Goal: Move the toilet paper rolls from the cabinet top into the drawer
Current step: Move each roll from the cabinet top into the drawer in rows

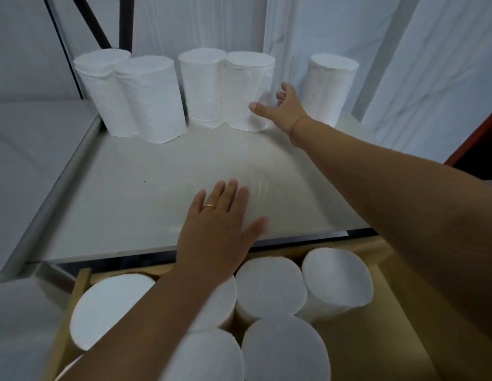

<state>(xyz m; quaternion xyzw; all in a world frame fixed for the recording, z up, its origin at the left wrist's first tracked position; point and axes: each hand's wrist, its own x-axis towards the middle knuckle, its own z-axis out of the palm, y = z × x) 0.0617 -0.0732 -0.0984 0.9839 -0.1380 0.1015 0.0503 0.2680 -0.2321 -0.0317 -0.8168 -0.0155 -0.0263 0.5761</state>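
Five upright white toilet paper rolls (201, 92) along pale cabinet top's (145, 188) back edge, right hand (284, 110) fingers spread beside one, left hand (220, 229) flat, fingers splayed, at front edge, wooden drawer (377, 339) below part-filled.

White pleated curtains (335, 28) hang across the back, two black bars (93, 22) slant at the upper left, a pale grey padded surface (22, 149) spreads at left, and a reddish-brown edge (476, 141) shows at right.
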